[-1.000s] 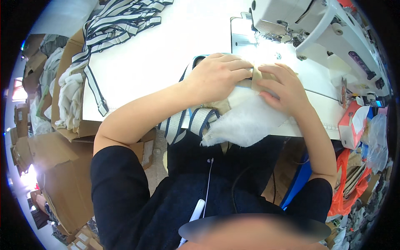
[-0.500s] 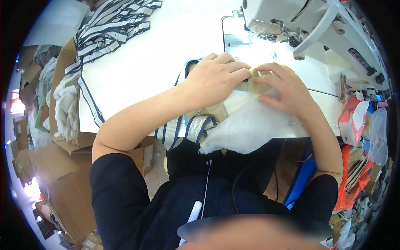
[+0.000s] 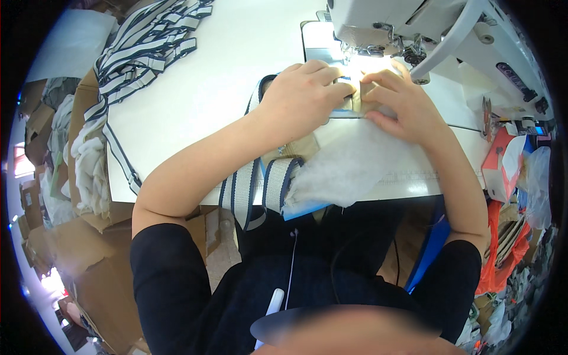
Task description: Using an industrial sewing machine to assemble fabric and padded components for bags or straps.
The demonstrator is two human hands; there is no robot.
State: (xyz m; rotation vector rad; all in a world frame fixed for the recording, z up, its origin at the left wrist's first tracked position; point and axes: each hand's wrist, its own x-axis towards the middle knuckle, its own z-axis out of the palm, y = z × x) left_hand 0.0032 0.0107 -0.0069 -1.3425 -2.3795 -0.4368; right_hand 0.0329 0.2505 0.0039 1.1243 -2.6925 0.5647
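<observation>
Under the lit needle area of the white sewing machine (image 3: 384,23), both my hands are on a beige fabric piece (image 3: 357,102) with blue edging. My left hand (image 3: 310,97) lies over its left side, fingers bent together and gripping the cloth. From the other side, my right hand (image 3: 402,103) holds the fabric's right part between curved fingers and thumb. A thin, fluffy white sheet (image 3: 340,165) spreads from beneath my right hand toward the table's front edge. White webbing with dark edges (image 3: 278,183) loops below my left forearm. The fingertips are partly washed out by glare.
A heap of striped straps (image 3: 148,59) covers the far left of the white table (image 3: 236,47), one strap trailing down. Cardboard boxes (image 3: 94,266) and white cloth (image 3: 92,171) stand left. On the right are small scissors (image 3: 486,115), a red tissue box (image 3: 497,165) and plastic bags (image 3: 537,189).
Both hands have moved slightly away from me with the beige fabric, closer under the machine head. The white sheet has slid along, uncovering a blue edge at the table front.
</observation>
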